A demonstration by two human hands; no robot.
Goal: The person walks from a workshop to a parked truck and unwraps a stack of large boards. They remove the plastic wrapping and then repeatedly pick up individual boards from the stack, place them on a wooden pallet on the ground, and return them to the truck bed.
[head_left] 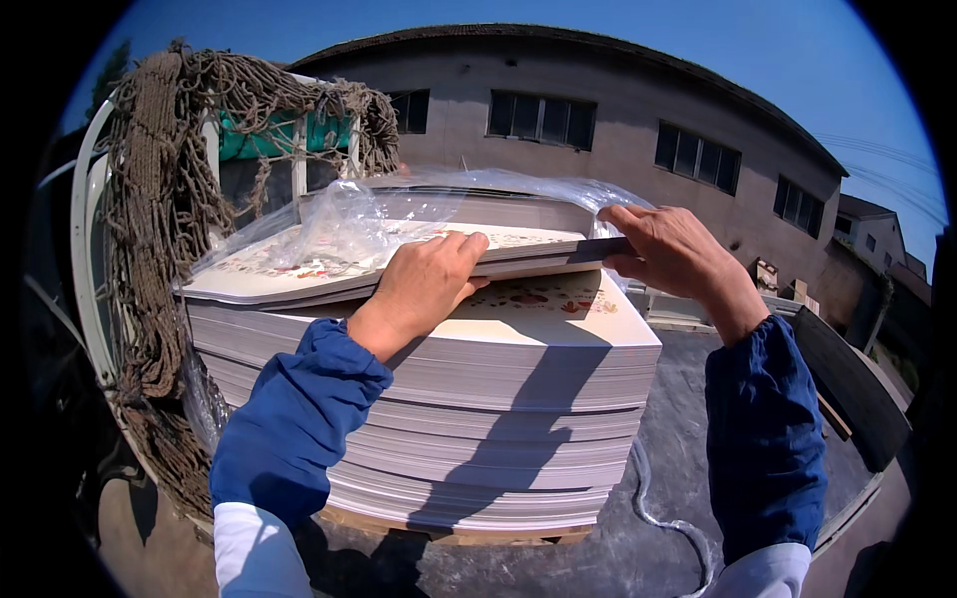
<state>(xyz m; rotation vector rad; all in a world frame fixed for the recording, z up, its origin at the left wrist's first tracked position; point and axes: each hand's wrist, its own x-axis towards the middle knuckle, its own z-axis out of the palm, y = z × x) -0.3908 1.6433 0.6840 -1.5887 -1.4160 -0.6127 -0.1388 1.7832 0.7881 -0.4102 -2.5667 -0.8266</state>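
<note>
The person wears dark blue oversleeves on both forearms, each gathered with elastic at the wrist, with folds in the cloth. Below each blue oversleeve, near the elbow, a white sleeve shows. The left hand [424,284] and the right hand [670,251] are bare, without gloves.

We lift a thin batch of printed white sheets [299,274] off the tall paper stack [469,419], left hand [424,284] and right hand [668,249] gripping its near edge under clear plastic wrap [349,224].

Quick count: two hands, left hand [424,284] plus right hand [668,249]. One tall stack of printed sheets [469,419]. One clear plastic wrap [399,214]. One rope net [159,219]. One building [638,110] behind, several windows.
</note>
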